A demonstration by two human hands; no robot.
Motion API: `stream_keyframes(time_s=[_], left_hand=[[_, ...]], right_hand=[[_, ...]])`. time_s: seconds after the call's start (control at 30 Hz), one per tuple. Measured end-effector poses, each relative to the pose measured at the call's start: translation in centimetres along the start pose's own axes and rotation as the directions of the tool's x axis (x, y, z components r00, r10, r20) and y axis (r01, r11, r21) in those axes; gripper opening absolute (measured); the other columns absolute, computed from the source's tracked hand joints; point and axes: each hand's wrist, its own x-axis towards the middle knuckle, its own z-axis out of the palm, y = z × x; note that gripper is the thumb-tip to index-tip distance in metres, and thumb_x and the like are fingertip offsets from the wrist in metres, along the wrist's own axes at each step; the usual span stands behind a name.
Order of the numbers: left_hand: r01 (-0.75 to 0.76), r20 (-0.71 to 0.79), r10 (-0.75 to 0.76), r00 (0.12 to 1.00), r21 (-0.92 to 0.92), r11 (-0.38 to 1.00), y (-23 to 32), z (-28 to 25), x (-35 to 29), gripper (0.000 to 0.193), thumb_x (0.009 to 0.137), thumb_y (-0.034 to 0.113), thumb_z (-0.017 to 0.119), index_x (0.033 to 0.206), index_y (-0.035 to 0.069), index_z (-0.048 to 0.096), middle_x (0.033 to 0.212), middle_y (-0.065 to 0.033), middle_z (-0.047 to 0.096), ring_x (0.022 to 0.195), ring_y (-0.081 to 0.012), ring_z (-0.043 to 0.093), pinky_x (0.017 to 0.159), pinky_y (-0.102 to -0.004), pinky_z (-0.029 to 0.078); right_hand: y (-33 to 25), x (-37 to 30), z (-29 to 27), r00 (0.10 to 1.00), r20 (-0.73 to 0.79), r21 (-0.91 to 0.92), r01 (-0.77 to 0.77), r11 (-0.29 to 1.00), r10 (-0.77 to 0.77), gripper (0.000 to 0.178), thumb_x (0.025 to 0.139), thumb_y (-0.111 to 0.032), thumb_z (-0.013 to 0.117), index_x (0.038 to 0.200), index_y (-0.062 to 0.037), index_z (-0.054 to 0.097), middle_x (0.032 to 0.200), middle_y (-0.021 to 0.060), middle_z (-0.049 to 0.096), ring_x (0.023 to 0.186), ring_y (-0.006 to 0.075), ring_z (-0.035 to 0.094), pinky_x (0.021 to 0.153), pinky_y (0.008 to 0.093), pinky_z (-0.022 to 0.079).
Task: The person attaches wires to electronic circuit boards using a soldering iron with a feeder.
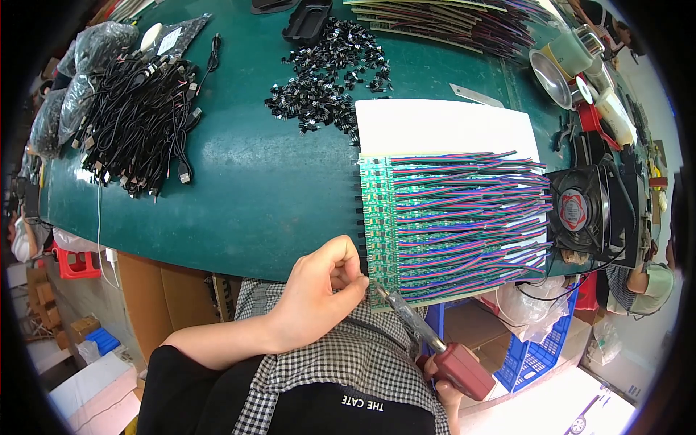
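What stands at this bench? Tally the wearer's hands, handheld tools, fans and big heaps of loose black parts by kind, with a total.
Wearer's hands: 2 (left hand, right hand)
Handheld tools: 1 (soldering tool)
Fans: 1 (black fan)
Black heaps: 2 (cables, small connectors)
Total: 6

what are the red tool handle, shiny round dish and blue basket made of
Red tool handle: probably hard plastic, smooth with a dull sheen. Shiny round dish: likely polished metal, given its silvery, mirror-like gleam. Blue basket: seemingly moulded plastic, from its even colour and regular openwork.
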Motion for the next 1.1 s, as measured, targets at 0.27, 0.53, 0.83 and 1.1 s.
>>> stream_keyframes(time_s=[0.27, 0.53, 0.83, 1.1], left_hand=[[-0.003, 0.008, 0.003, 1.000, -0.009, 1.000, 0.0, -0.2, 0.1, 0.019, 0.082, -0.007, 0.054, 0.078, 0.003, 0.038, 0.067, -0.0007, 0.048, 0.061, -0.0026, 0.046, 0.050, -0.0218, 0.040], [0.015, 0.045, -0.023, 0.999, 0.179, 0.984, 0.6, -0.4, -0.2, 0.017, 0.084, -0.005, 0.056, 0.082, 0.002, 0.042, 0.076, -0.0040, 0.053, 0.074, -0.0108, 0.060, 0.066, -0.0247, 0.050], [-0.112, -0.223, 0.403, 0.888, 0.744, 0.659, 3.2, -7.9, 6.7, 0.023, 0.077, 0.011, 0.066, 0.093, -0.001, 0.055, 0.078, -0.0136, 0.060, 0.068, -0.0268, 0.059, 0.063, -0.0370, 0.047], [-0.138, -0.114, 0.437, 0.892, 0.853, 0.504, 4.3, -10.5, 10.9, 0.014, 0.075, 0.009, 0.067, 0.078, -0.003, 0.060, 0.064, -0.0100, 0.059, 0.058, -0.0153, 0.057, 0.055, -0.0281, 0.044]], right_hand=[[-3.1, 1.5, 0.3, 0.994, 0.077, 0.211, -0.097, 0.973, 0.082, 0.071, 0.064, -0.056, 0.075, 0.100, 0.0028, 0.058, 0.078, 0.0112, 0.066, 0.059, 0.0195, 0.062, 0.054, 0.0274, 0.049], [-5.9, 3.1, 2.5, 0.992, -0.001, 0.534, -0.105, 0.839, 0.126, 0.069, 0.066, -0.049, 0.077, 0.099, 0.0061, 0.052, 0.084, 0.0197, 0.063, 0.049, 0.0187, 0.054, 0.042, 0.0247, 0.040], [-3.7, 2.4, 2.3, 0.957, -0.259, 0.451, 0.001, 0.893, 0.130, 0.079, 0.067, -0.058, 0.072, 0.105, 0.0055, 0.045, 0.086, 0.0141, 0.055, 0.043, 0.0160, 0.047, 0.037, 0.0236, 0.035], [-5.3, 3.0, 2.6, 0.981, -0.166, 0.481, -0.006, 0.877, 0.097, 0.075, 0.067, -0.054, 0.074, 0.104, 0.0061, 0.048, 0.088, 0.0173, 0.059, 0.046, 0.0172, 0.048, 0.040, 0.0247, 0.036]])
